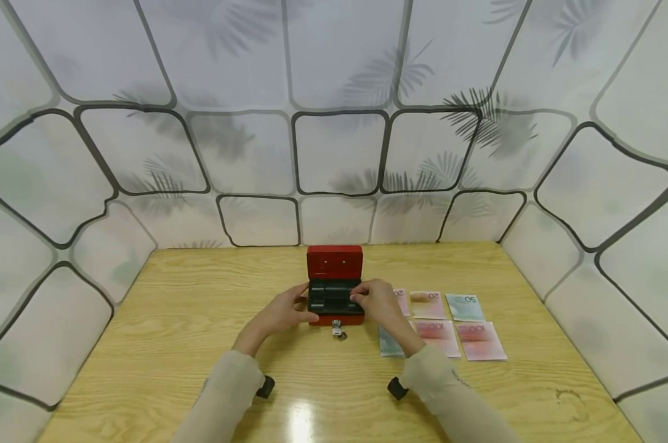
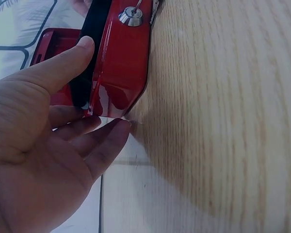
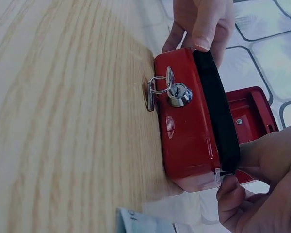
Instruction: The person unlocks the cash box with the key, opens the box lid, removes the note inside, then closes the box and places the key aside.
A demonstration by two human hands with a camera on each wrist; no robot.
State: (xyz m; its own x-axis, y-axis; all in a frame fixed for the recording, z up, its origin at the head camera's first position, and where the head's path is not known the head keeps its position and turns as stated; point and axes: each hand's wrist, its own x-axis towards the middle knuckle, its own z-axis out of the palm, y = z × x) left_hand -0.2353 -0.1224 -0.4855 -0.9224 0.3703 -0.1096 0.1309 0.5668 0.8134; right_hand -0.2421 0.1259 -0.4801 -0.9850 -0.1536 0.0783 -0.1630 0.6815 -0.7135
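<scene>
A red metal cash box (image 1: pixel 324 320) stands on the table with its lid (image 1: pixel 334 261) raised at the back. Its black compartment tray (image 1: pixel 328 297) shows above the red rim. At the box's left end, my left hand (image 2: pixel 48 116) holds the corner, thumb against the black edge and fingers along the side. My right hand (image 1: pixel 382 301) pinches the tray's right end between thumb and fingers, as the right wrist view shows. A silver lock (image 3: pixel 179 94) with a key ring (image 3: pixel 158 85) hanging from it is on the front.
Several banknotes lie in two rows right of the box, including a pink note (image 1: pixel 481 340) and a blue-green note (image 1: pixel 465 307). The right forearm passes over part of them. A patterned curtain (image 1: pixel 334 154) surrounds the wooden table (image 1: pixel 201 295) at the back and sides.
</scene>
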